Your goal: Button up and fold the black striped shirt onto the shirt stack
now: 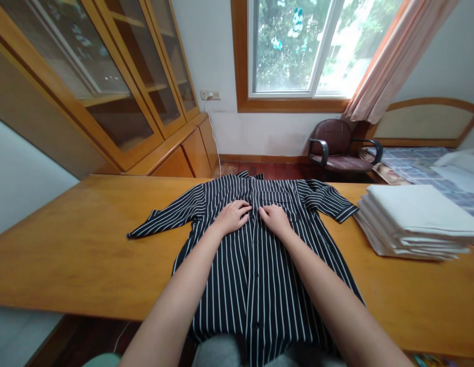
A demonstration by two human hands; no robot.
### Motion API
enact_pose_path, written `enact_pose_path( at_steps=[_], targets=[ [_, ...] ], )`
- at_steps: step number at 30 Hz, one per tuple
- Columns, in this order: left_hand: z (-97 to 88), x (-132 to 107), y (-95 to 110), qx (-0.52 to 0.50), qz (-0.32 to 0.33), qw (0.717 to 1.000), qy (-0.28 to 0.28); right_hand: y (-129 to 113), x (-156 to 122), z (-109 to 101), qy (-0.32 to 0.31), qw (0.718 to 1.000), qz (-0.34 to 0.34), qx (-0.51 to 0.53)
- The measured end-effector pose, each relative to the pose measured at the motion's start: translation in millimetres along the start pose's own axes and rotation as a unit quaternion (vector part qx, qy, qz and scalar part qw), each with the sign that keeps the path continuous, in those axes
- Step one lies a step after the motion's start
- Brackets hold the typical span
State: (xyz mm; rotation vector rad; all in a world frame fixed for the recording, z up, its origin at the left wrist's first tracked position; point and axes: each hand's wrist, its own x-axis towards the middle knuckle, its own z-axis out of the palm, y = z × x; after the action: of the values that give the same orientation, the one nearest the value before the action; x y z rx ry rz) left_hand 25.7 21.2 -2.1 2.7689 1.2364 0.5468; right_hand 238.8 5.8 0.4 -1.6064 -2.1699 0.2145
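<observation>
A black shirt with white stripes [225,270] lies front up, its collar at the far edge of the table and its hem hanging over the near edge. My left hand [232,216] rests on the chest, fingers apart and reaching to the button placket. Just across the placket, my right hand [275,219] has its fingers curled together against the cloth below the chest pocket; the fingertips are partly hidden. One sleeve stretches out to the left with its end tapering, and the other angles to the right. Dark buttons run down the placket.
On the right of the wooden table [79,255] stands a stack of folded white cloths [424,214]. Beyond are a maroon armchair [336,145], a bed [431,165] and a window [290,51]. A glass-door cabinet [145,76] stands behind on the left.
</observation>
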Motion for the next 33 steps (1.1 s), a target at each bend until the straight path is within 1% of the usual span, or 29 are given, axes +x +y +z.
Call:
enact_pose_path(
  at_steps=[4, 9, 12, 15, 18, 21, 23, 28, 30, 33],
  targets=[
    [2.7, -12.6, 11.2, 0.018, -0.052, 0.998, -0.034, 0.2, 0.2, 0.9, -0.003, 1.000, -0.005, -0.009],
    [1.5, -42.7, 38.3, 0.007, -0.130, 0.988, -0.080, -0.9, -1.4, 1.1, -0.004, 0.999, -0.015, -0.032],
    [-2.3, -59.9, 52.1, 0.014, -0.158, 0.985, -0.075, -3.8, -3.2, 2.0, 0.001, 0.999, -0.023, -0.049],
    [-6.0, -68.2, 58.6, 0.031, -0.166, 0.984, -0.059, -8.6, -5.7, 3.4, 0.004, 0.997, -0.039, -0.064],
    [-8.8, -68.4, 59.7, 0.041, -0.169, 0.983, -0.063, -12.1, -10.0, 2.9, 0.003, 0.995, -0.060, -0.085],
    [-10.2, -66.5, 57.8, 0.045, -0.172, 0.982, -0.068, -8.5, -19.5, -2.5, -0.002, 0.993, -0.084, -0.082],
    [-10.0, -65.7, 55.4, 0.046, -0.171, 0.982, -0.066, -0.5, -29.4, -8.8, -0.011, 0.992, -0.109, -0.066],
    [-7.1, -61.9, 45.5, 0.051, -0.155, 0.985, -0.063, 29.4, -53.4, -24.3, -0.037, 0.985, -0.170, -0.014],
    [-5.7, -58.2, 40.2, 0.052, -0.149, 0.985, -0.065, 38.0, -56.6, -26.5, -0.037, 0.983, -0.178, -0.001],
    [-4.9, -51.3, 32.8, 0.047, -0.140, 0.987, -0.070, 42.3, -53.3, -25.6, -0.032, 0.983, -0.178, 0.003]
  ],
)
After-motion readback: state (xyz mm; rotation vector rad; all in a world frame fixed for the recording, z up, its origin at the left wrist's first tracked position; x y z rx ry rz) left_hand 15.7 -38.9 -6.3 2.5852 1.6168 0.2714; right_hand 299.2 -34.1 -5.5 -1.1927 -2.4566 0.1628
